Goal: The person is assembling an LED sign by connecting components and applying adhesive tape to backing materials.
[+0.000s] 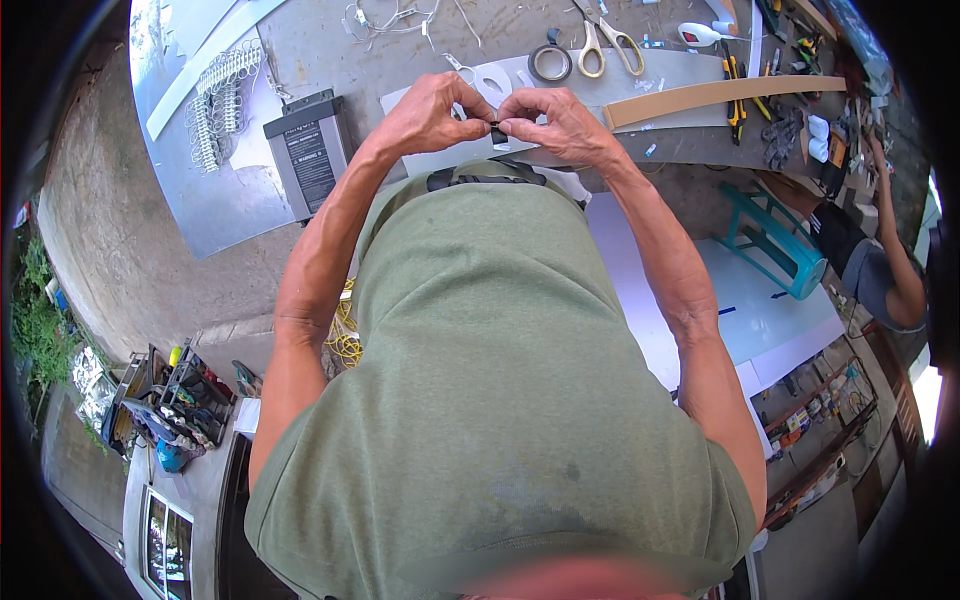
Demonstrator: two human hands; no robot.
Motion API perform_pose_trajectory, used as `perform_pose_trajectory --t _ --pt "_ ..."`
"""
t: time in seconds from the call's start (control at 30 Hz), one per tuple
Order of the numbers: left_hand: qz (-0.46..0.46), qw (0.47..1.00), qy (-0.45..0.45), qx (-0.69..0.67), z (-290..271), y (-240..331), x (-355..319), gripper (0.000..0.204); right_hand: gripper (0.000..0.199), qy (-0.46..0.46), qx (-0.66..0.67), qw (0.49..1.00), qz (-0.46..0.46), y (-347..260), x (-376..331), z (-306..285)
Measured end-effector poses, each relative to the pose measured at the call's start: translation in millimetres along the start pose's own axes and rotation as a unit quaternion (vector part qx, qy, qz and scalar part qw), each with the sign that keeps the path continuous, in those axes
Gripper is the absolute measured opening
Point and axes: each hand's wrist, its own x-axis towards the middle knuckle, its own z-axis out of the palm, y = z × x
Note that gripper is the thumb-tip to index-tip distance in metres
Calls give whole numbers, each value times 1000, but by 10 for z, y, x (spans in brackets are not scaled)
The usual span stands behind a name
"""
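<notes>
Both hands, left hand (428,112) and right hand (553,122), pinch a small black rectangular piece (497,131) between fingertips, upper centre of frame, above the grey desk (420,50); piece sits between them, equally near.

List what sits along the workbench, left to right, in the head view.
White coiled LED-module string → grey metal power-supply box → left hand → small black piece pinched by both hands → right hand → long tan wooden strip → yellow-and-black pliers.
</notes>
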Motion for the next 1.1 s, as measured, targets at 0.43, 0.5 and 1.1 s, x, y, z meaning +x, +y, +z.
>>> perform_pose_trajectory --t 0.43,0.5,1.1 --pt "-24 999 34 -17 -18 35 -58 22 19 40 89 995 -4 -39 -39 53" --pt "-27 999 32 -28 -14 50 -59 22 19 51 91 994 -12 -22 -39 64" --pt "165 952 162 199 106 182 -97 7 31 -55 232 965 108 -46 86 -88"
